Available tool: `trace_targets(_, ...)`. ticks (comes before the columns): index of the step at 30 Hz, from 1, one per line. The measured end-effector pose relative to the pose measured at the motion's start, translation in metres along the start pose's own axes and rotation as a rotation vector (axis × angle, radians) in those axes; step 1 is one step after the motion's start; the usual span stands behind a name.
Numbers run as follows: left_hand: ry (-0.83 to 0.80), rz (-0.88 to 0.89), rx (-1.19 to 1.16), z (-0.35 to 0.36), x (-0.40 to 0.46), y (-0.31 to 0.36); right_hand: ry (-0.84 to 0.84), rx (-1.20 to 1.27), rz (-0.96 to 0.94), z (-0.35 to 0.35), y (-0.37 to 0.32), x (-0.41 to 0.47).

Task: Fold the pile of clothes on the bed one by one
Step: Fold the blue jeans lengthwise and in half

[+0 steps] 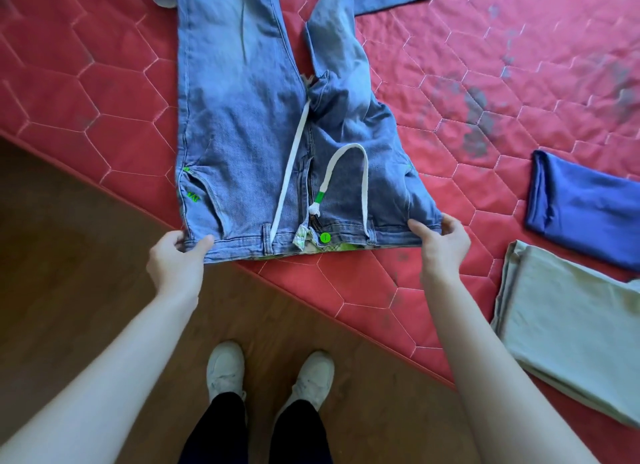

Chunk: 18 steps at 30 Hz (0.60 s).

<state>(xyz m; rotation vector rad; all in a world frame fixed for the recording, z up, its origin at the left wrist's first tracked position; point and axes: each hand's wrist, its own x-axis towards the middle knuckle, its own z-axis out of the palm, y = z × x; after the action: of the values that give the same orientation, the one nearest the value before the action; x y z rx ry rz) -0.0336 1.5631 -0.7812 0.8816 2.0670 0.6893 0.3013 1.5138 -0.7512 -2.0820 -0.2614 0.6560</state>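
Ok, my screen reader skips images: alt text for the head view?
Left hand and right hand pinch the waistband corners of light blue denim jeans spread on a red quilted bed, beside folded garments.

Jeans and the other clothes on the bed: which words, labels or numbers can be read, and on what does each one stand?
Nothing can be read for certain.
Green embroidery by the left pocket of the jeans, at: letters, too blurred to read.
Green round button at the waistband: small print, too small to read.
Blue cloth and grey-green cloth: no text shows.
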Motion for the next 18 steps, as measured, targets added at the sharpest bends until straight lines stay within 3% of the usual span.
trace_targets(4, -0.065, 0.177, -0.021, -0.006, -0.030, 0.025, 0.046, -0.081, -0.438, 0.012, -0.041, -0.039)
trace_targets(8, -0.201, 0.359, -0.062, -0.001, -0.077, 0.064, -0.207, -0.129, -0.733, 0.042, -0.066, -0.100)
trace_targets(10, -0.351, 0.293, -0.220, 0.005, -0.094, 0.077, -0.363, -0.160, -0.787, 0.054, -0.067, -0.125)
trace_targets(13, -0.547, 0.015, -0.519, -0.002, -0.103, 0.096, -0.542, -0.100, -0.723, 0.055, -0.062, -0.141)
trace_targets(15, -0.627, -0.072, -0.604, -0.014, -0.099, 0.101, -0.662, -0.056, -0.663, 0.051, -0.063, -0.142)
trace_targets(18, -0.677, -0.111, -0.620, -0.032, -0.094, 0.107, -0.785, -0.167, -0.823, 0.043, -0.068, -0.148)
